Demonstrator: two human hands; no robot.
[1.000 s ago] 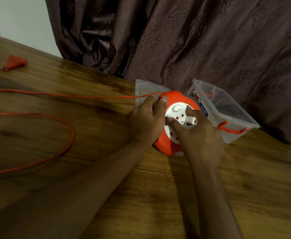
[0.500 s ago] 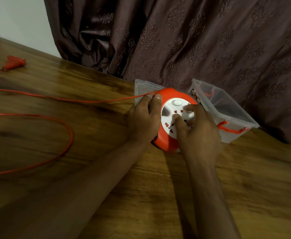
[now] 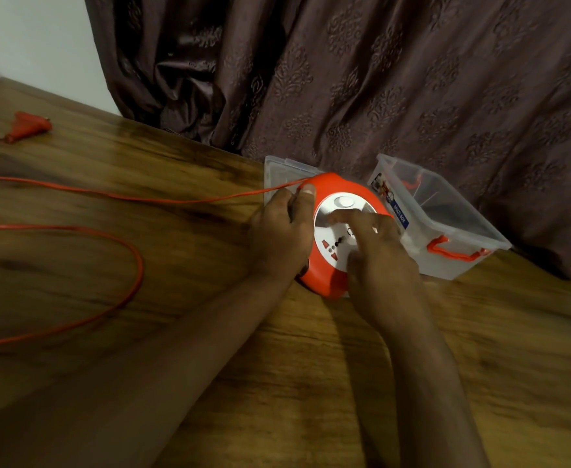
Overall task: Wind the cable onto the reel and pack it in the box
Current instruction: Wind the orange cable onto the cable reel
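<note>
An orange cable reel (image 3: pixel 324 278) with a white socket face (image 3: pixel 331 238) lies tilted on the wooden table. My left hand (image 3: pixel 282 236) grips its left rim, thumb on top. Fingers of my right hand (image 3: pixel 375 255) press on the white face, covering its winding handle. The orange cable (image 3: pixel 135 197) runs from the reel's top left across the table and loops back at the left; its orange plug (image 3: pixel 27 125) lies far left. A clear plastic box (image 3: pixel 446 228) with orange handles stands open behind the reel on the right.
The box's clear lid (image 3: pixel 284 170) lies flat behind the reel. A dark patterned curtain (image 3: pixel 378 79) hangs along the table's far edge. A white wall shows at the upper left. Bare table wood stretches toward me.
My right hand has turned the white face round; the round button moved from left to the top. The cable has sagged slightly and the plug slid a little nearer.
</note>
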